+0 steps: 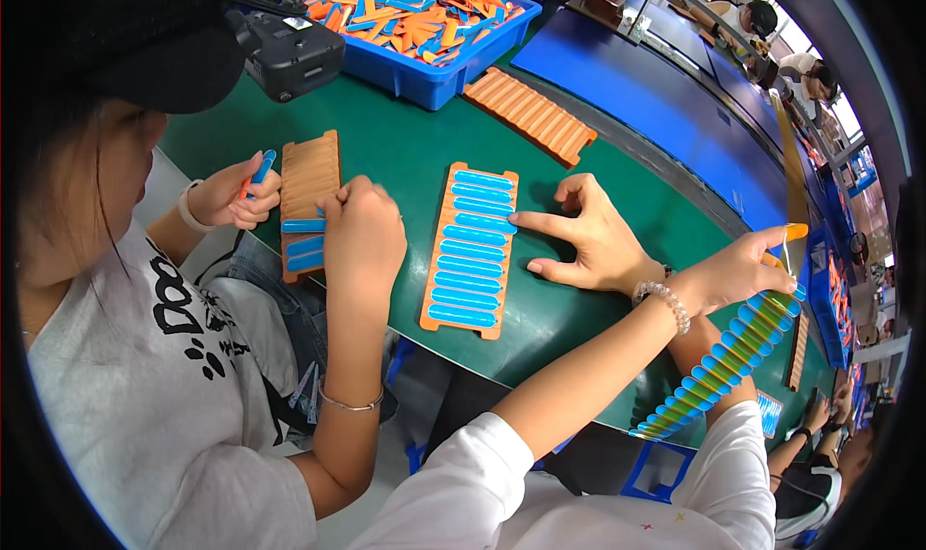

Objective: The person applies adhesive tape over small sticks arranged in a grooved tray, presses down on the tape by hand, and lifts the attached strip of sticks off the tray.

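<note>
My forearms cross, the left lying over the right. My left hand (738,272), with orange covers on fingertips, is closed on the upper end of a hanging band of blue round-ended sticks (719,365), joined by a see-through yellow strip. My right hand (603,244) points left, index finger stretched and thumb apart, holding nothing. Its index fingertip touches the end of a blue stick (477,222) in a grooved orange tray (490,334). Blue sticks lie across the grooves of that tray, one above another.
To the left a co-worker in a grey shirt sets blue sticks into another grooved tray (311,169). A blue tub (424,85) of mixed orange and blue sticks stands behind, near another orange tray (531,116). The green table (386,145) has a curved front edge.
</note>
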Tool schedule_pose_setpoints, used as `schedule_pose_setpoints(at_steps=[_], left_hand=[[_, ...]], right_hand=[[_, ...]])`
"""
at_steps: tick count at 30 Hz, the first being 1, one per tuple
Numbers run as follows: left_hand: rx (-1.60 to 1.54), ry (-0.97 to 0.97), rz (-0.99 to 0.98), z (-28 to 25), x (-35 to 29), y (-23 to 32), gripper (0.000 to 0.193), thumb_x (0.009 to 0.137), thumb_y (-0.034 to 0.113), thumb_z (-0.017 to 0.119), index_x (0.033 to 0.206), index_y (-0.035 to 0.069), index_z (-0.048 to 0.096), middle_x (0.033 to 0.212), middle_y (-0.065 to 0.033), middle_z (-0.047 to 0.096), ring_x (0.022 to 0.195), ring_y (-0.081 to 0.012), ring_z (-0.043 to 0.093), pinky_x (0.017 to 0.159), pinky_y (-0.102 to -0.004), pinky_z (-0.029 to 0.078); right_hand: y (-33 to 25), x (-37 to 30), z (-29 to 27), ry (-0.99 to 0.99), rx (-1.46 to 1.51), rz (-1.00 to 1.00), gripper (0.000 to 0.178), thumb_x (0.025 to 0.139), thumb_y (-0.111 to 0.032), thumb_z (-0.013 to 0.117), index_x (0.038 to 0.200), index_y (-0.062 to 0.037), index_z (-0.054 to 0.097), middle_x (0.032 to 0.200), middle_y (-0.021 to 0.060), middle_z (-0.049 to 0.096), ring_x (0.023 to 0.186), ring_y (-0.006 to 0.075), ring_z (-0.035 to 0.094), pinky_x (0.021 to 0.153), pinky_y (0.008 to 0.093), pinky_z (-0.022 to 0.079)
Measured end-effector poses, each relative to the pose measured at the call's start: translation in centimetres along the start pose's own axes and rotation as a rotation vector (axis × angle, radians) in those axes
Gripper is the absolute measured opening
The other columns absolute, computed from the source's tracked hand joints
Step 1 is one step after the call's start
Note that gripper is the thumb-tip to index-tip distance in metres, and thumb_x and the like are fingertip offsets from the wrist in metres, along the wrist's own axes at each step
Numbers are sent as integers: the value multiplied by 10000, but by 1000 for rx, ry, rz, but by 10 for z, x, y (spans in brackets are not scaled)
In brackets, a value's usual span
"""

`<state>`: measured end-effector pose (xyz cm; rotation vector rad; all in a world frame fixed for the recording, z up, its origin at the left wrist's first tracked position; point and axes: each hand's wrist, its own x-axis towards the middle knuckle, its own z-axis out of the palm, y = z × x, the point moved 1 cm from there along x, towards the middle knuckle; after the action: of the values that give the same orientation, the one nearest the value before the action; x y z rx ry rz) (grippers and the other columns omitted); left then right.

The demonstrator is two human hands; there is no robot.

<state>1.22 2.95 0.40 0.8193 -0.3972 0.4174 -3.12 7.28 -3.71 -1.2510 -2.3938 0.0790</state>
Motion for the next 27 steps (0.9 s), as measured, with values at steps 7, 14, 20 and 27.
schedule_pose_setpoints(at_steps=[7, 14, 20, 27], left_hand=[[-8, -4, 10, 0, 1, -3, 721, 888, 59, 659, 1520, 32, 312, 1010, -93, 665, 873, -121, 662, 799, -268, 545], [-5, -7, 5, 0, 1, -2, 723, 886, 60, 657, 1520, 32, 310, 1018, -98, 661, 890, -124, 659, 810, -273, 544], [-14, 2, -6, 1, -1, 0, 721, 884, 70, 651, 1521, 39, 314, 1012, -104, 659, 903, -131, 658, 825, -278, 545], [-28, -5, -21, 2, -3, 3, 737, 877, 75, 654, 1524, 39, 304, 1000, -95, 661, 896, -120, 649, 822, -269, 530]], right_hand=[[-3, 2, 0, 48, -137, -106, 516, 767, -485, 754, 1237, -290, 668, 1039, 124, 483, 902, 262, 462, 779, 380, 380], [-3, 10, -3, 20, -202, -175, 507, 766, -498, 751, 1221, -290, 667, 1048, 124, 525, 907, 265, 487, 767, 382, 377], [-4, 18, 2, 12, -139, -194, 522, 779, -512, 743, 1235, -273, 654, 1060, 124, 530, 909, 268, 502, 772, 386, 381], [1, 17, 3, 64, -27, -96, 537, 777, -503, 754, 1246, -259, 661, 1104, 135, 510, 942, 262, 482, 807, 382, 378]])
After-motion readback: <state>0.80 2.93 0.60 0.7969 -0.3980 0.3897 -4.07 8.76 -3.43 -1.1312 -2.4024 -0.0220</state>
